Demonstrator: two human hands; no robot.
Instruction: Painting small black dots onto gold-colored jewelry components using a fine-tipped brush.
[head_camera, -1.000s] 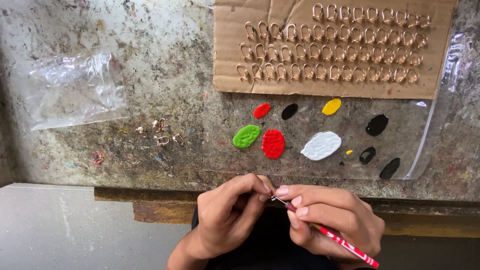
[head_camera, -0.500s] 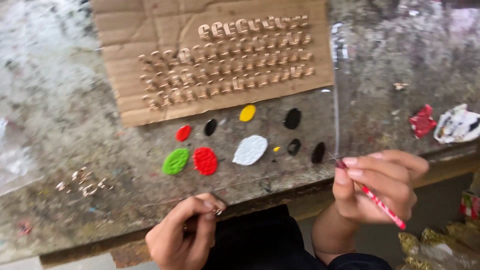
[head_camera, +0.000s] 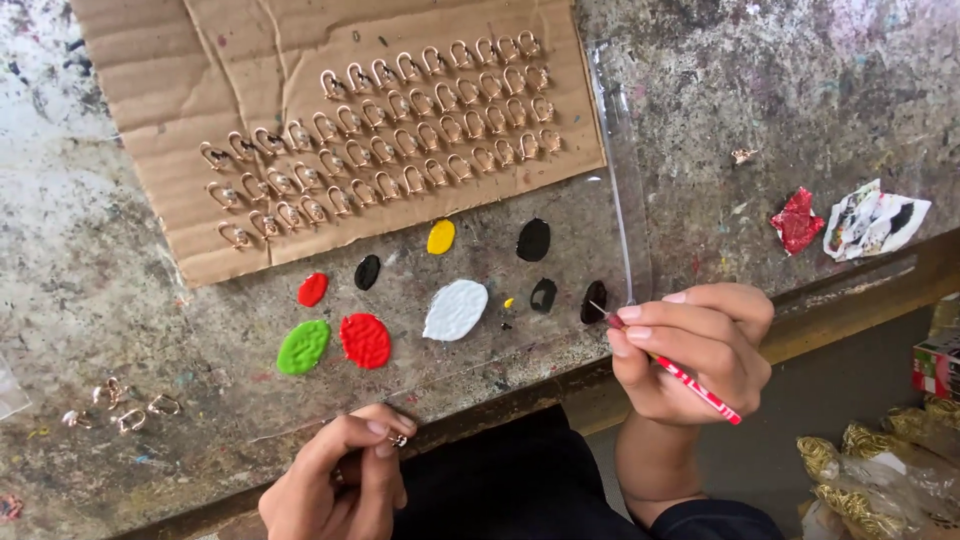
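Brush (head_camera: 672, 372), red-handled and thin, now sits pinched in your right hand (head_camera: 690, 350) with its tip moved out to the black paint blob (head_camera: 593, 301) at the table edge. Your left hand (head_camera: 345, 475) has dropped away, pinching a small metal clasp (head_camera: 398, 439).

The bench (head_camera: 120, 300) was rough, matt and paint-stained. Matt brown cardboard (head_camera: 140, 60) carried shiny gold-coloured metal loops (head_camera: 385, 140). Wet-looking, glossy paint blobs (head_camera: 455, 310) lay on a clear plastic sheet (head_camera: 625, 180). The thin brush (head_camera: 690, 380) had a glossy red handle.
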